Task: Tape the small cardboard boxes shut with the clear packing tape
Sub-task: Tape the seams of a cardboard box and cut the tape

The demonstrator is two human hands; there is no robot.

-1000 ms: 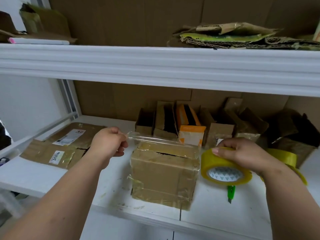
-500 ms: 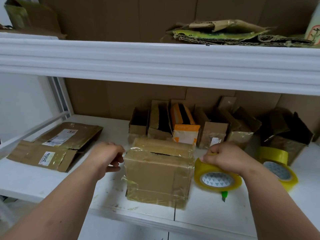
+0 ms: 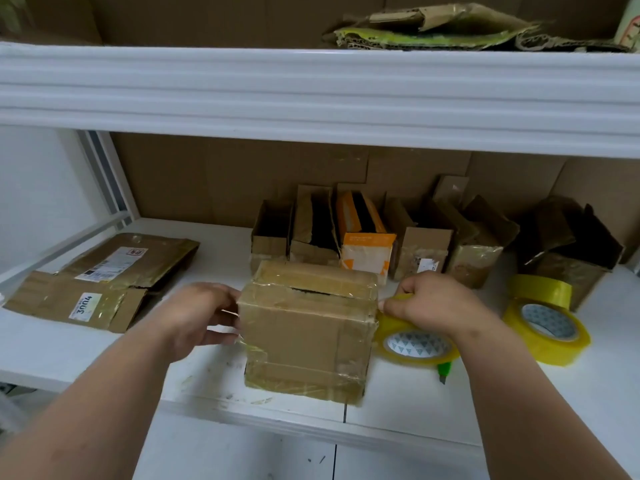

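A small cardboard box (image 3: 304, 327) stands on the white shelf (image 3: 86, 355), wrapped in several bands of clear tape, with a dark gap showing in its top seam. My left hand (image 3: 204, 317) presses its fingers against the box's left side, where the tape end lies. My right hand (image 3: 433, 303) grips a yellowish roll of clear packing tape (image 3: 419, 344) tight against the box's right side. A strip of tape runs from the roll across the box top.
A second tape roll (image 3: 543, 323) lies at the right. A green cutter (image 3: 444, 370) pokes out under the held roll. A row of open small boxes (image 3: 367, 237) stands behind, and flattened cardboard (image 3: 100, 282) lies at the left. An upper shelf edge (image 3: 311, 98) hangs overhead.
The tape strip held stretched above the box now lies on its top. My left hand dropped to the box's left side; my right hand lowered the roll against the right side.
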